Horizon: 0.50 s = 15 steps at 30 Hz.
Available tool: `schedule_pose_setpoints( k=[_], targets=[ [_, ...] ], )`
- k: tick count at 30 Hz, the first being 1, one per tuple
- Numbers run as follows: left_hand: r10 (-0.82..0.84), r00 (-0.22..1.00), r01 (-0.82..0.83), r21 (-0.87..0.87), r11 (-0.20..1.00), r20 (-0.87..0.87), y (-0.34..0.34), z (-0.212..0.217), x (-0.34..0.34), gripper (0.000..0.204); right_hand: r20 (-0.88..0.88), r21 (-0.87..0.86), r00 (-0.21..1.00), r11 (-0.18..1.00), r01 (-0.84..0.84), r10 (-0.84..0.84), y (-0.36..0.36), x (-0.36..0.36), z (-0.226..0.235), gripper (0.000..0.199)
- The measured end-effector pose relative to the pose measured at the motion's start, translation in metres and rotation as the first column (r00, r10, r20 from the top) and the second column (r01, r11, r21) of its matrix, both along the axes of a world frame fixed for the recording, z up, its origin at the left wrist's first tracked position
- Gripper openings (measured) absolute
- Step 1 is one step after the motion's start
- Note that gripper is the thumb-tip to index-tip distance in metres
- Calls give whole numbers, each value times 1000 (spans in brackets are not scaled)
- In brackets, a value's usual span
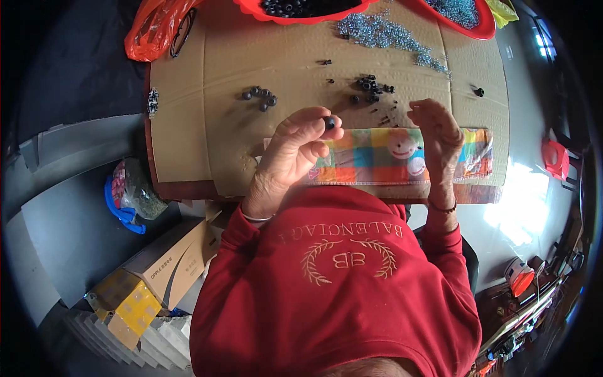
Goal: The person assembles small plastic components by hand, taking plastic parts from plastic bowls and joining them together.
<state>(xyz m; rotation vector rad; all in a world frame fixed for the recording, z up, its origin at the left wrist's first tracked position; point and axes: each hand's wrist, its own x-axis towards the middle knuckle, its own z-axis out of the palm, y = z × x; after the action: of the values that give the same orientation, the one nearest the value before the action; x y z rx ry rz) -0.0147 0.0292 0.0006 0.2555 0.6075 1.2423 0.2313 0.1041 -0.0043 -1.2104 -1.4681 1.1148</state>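
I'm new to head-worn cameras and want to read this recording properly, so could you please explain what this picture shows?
There is no machine here: a person works with two bare hands. The single picture comes from a wide fisheye camera on the person's head, looking down, so straight edges bend near the rim. Picture left is the person's left.

The left hand holds a round black piece at its fingertips. The right hand is raised with bent fingers; whether it pinches something tiny, I cannot tell.

On the cardboard surface lie a checked cloth, a few round dark pieces, a cluster of small black parts and scattered bluish bits. Two red containers stand at the far edge.
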Motion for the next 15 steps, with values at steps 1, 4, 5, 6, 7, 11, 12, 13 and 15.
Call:
schedule_pose_setpoints(
  k=[1, 4, 5, 6, 7, 11, 12, 13, 15],
  targets=[
    [-3, 1000, 3, -5, 1000, 0, 0, -3, 2, 21, -231, -73, 972, 995, -69, 51, -2, -4, 6, 18],
    [-3, 996, 7, -39, 999, 94, -2, -10, 5, 20, -195, -46, 978, 996, -82, 72, -8, -19, 15, 14],
    [-4, 995, 8, -39, 999, 99, -2, -12, 6, 20, -243, -252, 968, 959, -132, 69, -11, -20, 22, 11],
    [-2, 995, 8, -55, 998, 103, -2, -13, 7, 20, -352, -279, 931, 939, -199, 92, -12, -22, 18, 10],
    [1, 994, 7, -71, 997, 107, -2, -13, 8, 19, -458, -299, 882, 916, -267, 108, -14, -25, 12, 9],
    [-7, 998, 12, -80, 997, 65, 0, -9, 11, 19, -685, -365, 723, 818, -444, 87, -19, -32, 11, 8],
    [-6, 999, 10, -79, 997, 50, -1, -9, 12, 19, -686, -367, 723, 817, -445, 85, -21, -34, 12, 8],
    [-6, 999, 9, -77, 997, 36, -1, -9, 12, 19, -694, -366, 713, 803, -470, 101, -23, -36, 13, 7],
    [-14, 1000, 16, -95, 995, 22, -1, -5, 12, 20, -703, -367, 702, 786, -497, 115, -27, -41, 15, 7]
  ],
)
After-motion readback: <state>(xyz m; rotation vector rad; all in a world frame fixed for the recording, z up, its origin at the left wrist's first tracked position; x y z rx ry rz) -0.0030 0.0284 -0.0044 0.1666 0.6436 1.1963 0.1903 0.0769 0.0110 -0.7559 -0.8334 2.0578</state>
